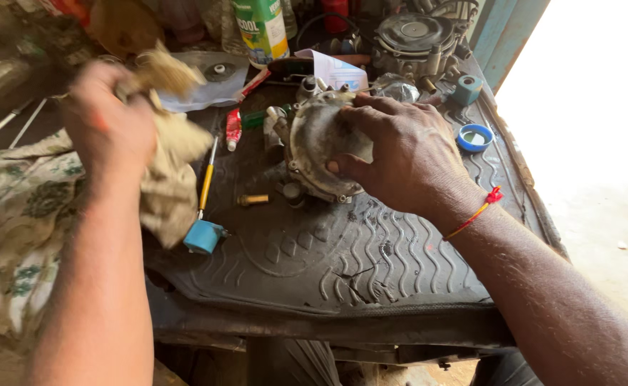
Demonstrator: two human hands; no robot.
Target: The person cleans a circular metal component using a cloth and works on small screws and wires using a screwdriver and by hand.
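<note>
The metal part [321,146], round and dirty grey, stands on edge near the middle of the black rubber mat [342,264]. The right hand [400,154] comes from 4 o'clock and grasps the part over its upper right side, with the thumb on its face. A red thread [482,209] goes around this wrist. The left hand [107,129], at 9 o'clock from the part and well apart from it, is clenched on a beige rag [167,182] that hangs down; the hand is blurred. Between rag and part lie a yellow screwdriver [207,182], a blue cap [203,237] and a small brass fitting [255,200]. At 3 o'clock from the part lies a blue ring [475,137]. At 12 o'clock stand a green and white bottle [260,30] and another round metal unit [414,36].
</note>
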